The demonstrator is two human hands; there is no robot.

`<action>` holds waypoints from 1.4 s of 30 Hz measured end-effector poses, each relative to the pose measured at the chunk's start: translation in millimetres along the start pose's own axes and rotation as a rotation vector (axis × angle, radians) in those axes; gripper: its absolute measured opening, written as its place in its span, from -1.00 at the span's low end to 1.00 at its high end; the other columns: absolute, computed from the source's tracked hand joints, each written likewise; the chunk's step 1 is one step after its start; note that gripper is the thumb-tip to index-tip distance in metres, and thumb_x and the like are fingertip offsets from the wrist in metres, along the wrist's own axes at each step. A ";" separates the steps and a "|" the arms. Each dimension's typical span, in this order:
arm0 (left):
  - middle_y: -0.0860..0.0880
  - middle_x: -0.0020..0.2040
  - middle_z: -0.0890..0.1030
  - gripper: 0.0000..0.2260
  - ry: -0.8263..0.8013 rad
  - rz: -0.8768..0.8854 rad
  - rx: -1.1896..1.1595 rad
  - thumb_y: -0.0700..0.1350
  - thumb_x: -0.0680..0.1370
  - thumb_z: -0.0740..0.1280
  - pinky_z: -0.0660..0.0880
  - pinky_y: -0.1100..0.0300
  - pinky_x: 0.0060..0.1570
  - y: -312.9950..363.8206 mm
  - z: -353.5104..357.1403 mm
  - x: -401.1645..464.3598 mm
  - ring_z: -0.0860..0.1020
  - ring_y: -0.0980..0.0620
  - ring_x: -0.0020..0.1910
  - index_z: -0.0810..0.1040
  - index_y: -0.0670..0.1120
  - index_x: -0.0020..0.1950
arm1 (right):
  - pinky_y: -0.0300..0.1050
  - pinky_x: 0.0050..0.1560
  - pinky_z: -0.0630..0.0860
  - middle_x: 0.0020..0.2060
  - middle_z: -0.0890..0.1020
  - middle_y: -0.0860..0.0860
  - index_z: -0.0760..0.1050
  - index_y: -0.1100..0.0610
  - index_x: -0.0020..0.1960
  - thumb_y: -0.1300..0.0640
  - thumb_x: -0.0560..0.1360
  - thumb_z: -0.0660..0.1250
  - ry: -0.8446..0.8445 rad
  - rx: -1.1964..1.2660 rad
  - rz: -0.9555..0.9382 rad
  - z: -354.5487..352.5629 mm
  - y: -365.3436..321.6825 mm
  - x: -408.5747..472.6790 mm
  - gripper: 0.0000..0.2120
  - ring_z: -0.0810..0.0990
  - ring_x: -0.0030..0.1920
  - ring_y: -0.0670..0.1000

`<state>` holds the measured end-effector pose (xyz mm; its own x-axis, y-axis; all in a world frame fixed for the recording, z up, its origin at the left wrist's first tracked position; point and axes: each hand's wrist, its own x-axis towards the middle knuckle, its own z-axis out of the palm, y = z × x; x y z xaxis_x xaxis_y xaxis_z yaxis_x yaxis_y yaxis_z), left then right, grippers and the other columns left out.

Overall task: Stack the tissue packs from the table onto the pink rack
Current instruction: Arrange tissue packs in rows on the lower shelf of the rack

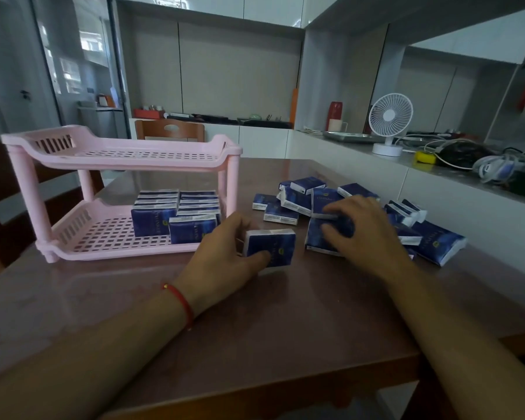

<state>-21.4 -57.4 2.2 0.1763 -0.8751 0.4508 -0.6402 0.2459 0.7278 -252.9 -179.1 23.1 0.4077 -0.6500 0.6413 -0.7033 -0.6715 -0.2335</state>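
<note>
A pink two-tier rack stands on the table at the left. Its lower shelf holds several blue tissue packs stacked at its right end; its top shelf is bare. My left hand grips one blue tissue pack upright on the table just right of the rack. My right hand curls its fingers over another pack at the front of a loose pile of several blue packs.
The brown table ends at a front edge near me. A white counter at the right carries a small fan, cables and a metal tray. Wooden chairs stand behind and left of the rack.
</note>
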 end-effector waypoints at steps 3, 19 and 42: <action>0.07 -0.02 0.66 -0.69 0.011 -0.009 -0.032 -0.11 0.44 0.53 0.61 0.24 -0.06 -0.6 -2.3 -1.5 0.65 0.16 -0.09 0.42 0.16 -0.05 | 0.11 0.31 0.23 0.29 0.52 -0.09 0.38 -0.14 0.40 -0.21 0.48 0.35 -0.228 -0.220 -0.045 3.9 -10.7 -2.0 -0.48 0.39 0.34 0.05; 0.09 -0.07 0.64 -0.74 0.099 -0.123 -0.032 -0.09 0.46 0.49 0.65 0.05 -0.06 1.1 -7.0 -4.8 0.66 0.12 -0.14 0.45 0.06 0.03 | 0.10 0.06 0.63 0.20 0.62 0.17 0.51 0.15 0.28 0.32 0.63 0.17 -0.476 1.192 0.128 -7.1 -31.1 -4.2 -0.71 0.60 0.20 0.26; 0.09 0.20 0.58 -0.38 -0.187 -0.011 -0.034 -0.12 0.38 0.58 0.60 0.11 0.17 -4.0 -23.3 -6.9 0.62 0.13 0.12 0.41 0.17 0.35 | -0.03 0.18 0.60 0.28 0.51 -0.21 0.32 -0.24 0.45 -0.04 0.45 0.49 -0.460 0.578 -0.099 12.1 -50.6 -12.5 -0.36 0.55 0.21 -0.20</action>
<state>-2.5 -42.7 8.2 0.0392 -0.9392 0.3411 -0.6129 0.2470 0.7506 -215.4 -141.3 18.0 0.7452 -0.5746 0.3384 -0.2835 -0.7323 -0.6191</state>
